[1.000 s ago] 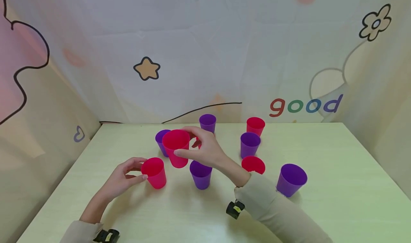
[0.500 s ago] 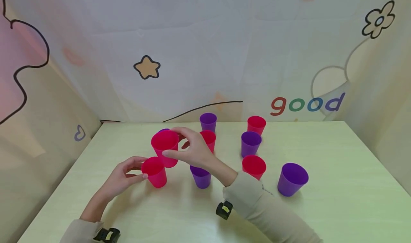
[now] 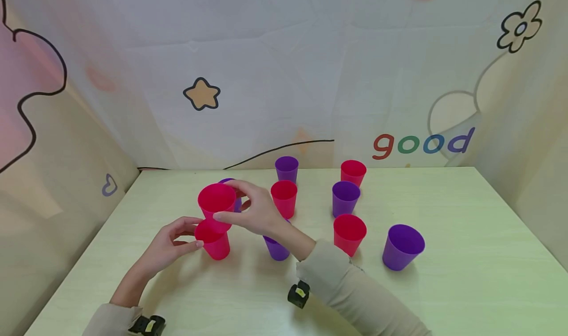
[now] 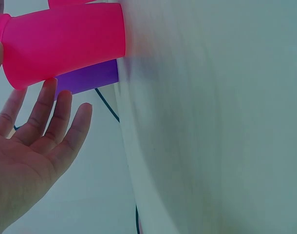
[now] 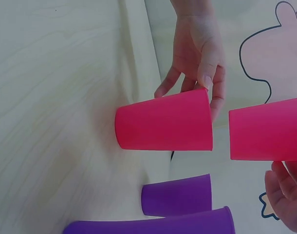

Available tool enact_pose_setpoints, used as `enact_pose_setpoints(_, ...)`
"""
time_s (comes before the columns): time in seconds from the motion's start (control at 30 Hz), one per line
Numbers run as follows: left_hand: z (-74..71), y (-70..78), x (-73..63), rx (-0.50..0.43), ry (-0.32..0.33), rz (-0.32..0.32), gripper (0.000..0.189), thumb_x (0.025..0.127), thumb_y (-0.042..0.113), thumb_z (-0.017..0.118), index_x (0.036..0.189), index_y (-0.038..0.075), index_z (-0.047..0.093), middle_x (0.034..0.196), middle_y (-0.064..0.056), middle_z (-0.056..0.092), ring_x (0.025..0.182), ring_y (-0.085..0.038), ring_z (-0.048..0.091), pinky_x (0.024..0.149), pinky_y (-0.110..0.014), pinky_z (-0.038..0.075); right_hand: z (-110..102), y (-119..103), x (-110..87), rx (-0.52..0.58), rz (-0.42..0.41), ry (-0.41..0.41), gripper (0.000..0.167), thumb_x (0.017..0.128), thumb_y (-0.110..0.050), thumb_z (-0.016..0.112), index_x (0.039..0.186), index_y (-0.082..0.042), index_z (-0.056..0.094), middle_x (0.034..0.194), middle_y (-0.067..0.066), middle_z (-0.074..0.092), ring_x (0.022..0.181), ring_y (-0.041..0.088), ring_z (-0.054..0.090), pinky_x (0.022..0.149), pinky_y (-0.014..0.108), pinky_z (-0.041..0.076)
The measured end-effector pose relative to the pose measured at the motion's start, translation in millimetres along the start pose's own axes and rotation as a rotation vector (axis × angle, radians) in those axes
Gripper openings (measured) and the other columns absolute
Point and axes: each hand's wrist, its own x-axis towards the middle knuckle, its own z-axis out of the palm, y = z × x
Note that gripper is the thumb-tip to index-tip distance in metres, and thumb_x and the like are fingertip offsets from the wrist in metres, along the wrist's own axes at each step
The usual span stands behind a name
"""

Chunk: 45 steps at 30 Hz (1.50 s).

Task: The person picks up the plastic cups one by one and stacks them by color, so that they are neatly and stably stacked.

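Note:
In the head view my left hand (image 3: 166, 247) has its thumb and fingers at either side of an upright red plastic cup (image 3: 218, 248) standing on the table. The left wrist view shows fingertips (image 4: 50, 84) against that cup's wall. My right hand (image 3: 262, 212) grips a second red cup (image 3: 208, 202) between thumb and fingers, mouth up, directly over the first. A narrow gap shows in the right wrist view between the raised cup's base (image 5: 241, 134) and the lower cup's rim (image 5: 209, 122). Behind the raised cup, a purple cup (image 3: 238, 204) is partly hidden.
Purple cups (image 3: 277, 249) (image 3: 286, 167) (image 3: 345, 200) and red cups (image 3: 284, 199) (image 3: 353, 172) (image 3: 349, 233) stand upright in loose rows to the right. Another purple cup (image 3: 401, 249) stands farthest right. A patterned cloth (image 3: 266, 79) hangs behind the pale table (image 3: 479, 277).
My right hand has carried its red cup leftward, from over the middle to above the cup at my left hand. The left hand and its cup have stayed in place.

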Motion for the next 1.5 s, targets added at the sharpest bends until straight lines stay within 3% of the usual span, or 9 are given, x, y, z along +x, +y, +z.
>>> enact_pose_setpoints(0.23, -1.0, -1.0, 0.4, 0.011, -0.001, -0.003, 0.047, 0.08, 0.014, 0.069, 0.122, 0.004, 0.049, 0.112, -0.016, 0.056, 0.101, -0.031, 0.053, 0.077, -0.035, 0.049, 8.4, -0.1, 1.0, 0.026, 0.02, -0.001, 0.056, 0.074, -0.025, 0.075, 0.124, -0.013, 0.052, 0.101, -0.002, 0.061, 0.086, 0.015, 0.057, 0.066, 0.023, 0.05)
enact_pose_setpoints(0.57, -0.5, -1.2, -0.3, -0.025, -0.011, -0.012, 0.048, 0.08, 0.011, 0.069, 0.122, 0.003, 0.048, 0.114, -0.019, 0.055, 0.101, -0.034, 0.052, 0.074, -0.033, 0.05, 17.8, 4.9, 1.2, 0.025, 0.025, -0.002, 0.058, 0.072, -0.025, 0.076, 0.124, -0.013, 0.052, 0.103, -0.003, 0.06, 0.084, 0.008, 0.057, 0.068, 0.02, 0.05)
enact_pose_setpoints(0.97, 0.0, -1.9, -0.8, -0.026, -0.011, 0.026, 0.039, 0.081, 0.009, 0.068, 0.115, 0.003, 0.051, 0.107, -0.016, 0.058, 0.099, -0.034, 0.053, 0.074, -0.031, 0.051, 26.7, 14.7, 1.4, -0.018, 0.064, -0.066, 0.064, 0.073, -0.028, 0.076, 0.128, -0.012, 0.049, 0.101, -0.006, 0.059, 0.082, 0.01, 0.055, 0.064, 0.02, 0.049)
enact_pose_setpoints(1.23, 0.4, -1.7, 0.3, -0.042, -0.011, 0.05, 0.04, 0.08, 0.008, 0.068, 0.116, 0.0, 0.051, 0.106, -0.015, 0.058, 0.098, -0.033, 0.054, 0.075, -0.032, 0.05, 29.2, 17.4, 1.9, -0.029, 0.115, -0.125, 0.066, 0.07, -0.028, 0.078, 0.129, -0.015, 0.049, 0.106, -0.007, 0.058, 0.091, 0.009, 0.054, 0.066, 0.019, 0.049)
enact_pose_setpoints(1.5, 0.3, -4.0, 0.5, -0.026, -0.006, 0.054, 0.04, 0.08, 0.008, 0.068, 0.115, 0.001, 0.051, 0.105, -0.015, 0.058, 0.097, -0.033, 0.054, 0.076, -0.034, 0.05, 34.5, 22.6, 2.6, -0.018, 0.16, -0.123, 0.063, 0.07, -0.027, 0.079, 0.126, -0.015, 0.052, 0.103, -0.009, 0.058, 0.09, 0.008, 0.053, 0.066, 0.019, 0.049)
